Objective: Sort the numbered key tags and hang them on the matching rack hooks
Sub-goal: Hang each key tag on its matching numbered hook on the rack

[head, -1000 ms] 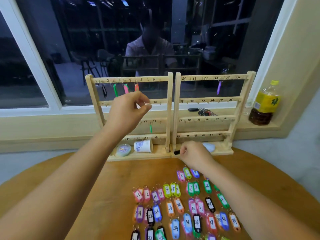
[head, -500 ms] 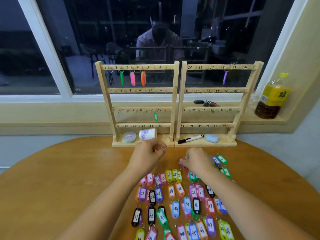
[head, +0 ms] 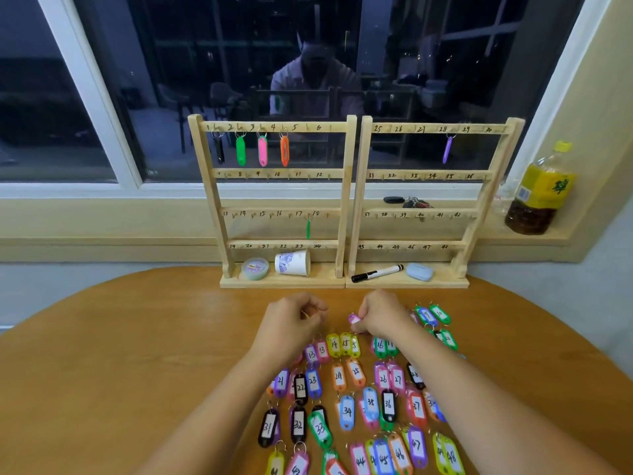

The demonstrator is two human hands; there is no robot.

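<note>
- left hand (head: 293, 320): low over the table (head: 137, 354), fingers curled in toward the thumb. There is a small glint at the fingertips, but I can't tell if it pinches anything.
- right hand (head: 383, 315): just beside the left hand with a narrow gap between them. Thumb and fingers pinch the pink tag (head: 354, 319) by one end, and its free end pokes out toward the left hand.
- loose tags (head: 347, 411): in rows, labels up, on the near side of both hands and partly under the wrists and forearms. Numbers 13 up to 48 are readable.
- green and blue tags (head: 428, 315): small cluster just right of the right hand.
- left rack (head: 308, 127): upright, beyond the left hand. Four hung tags (head: 240, 150) sit on hooks 1–4, and a thin green tag (head: 308, 229) hangs by 17/18.
- right rack (head: 431, 129): side by side against the left rack, beyond the right hand. One purple tag (head: 447, 149) hangs under 28.
- Rack bases: round tin (head: 255, 269) and tipped paper cup (head: 293, 264) beyond the left hand. Marker (head: 376, 273) and blue case (head: 419, 271) beyond the right hand.
- bottle (head: 541, 190): on the sill, far right of the right hand.
</note>
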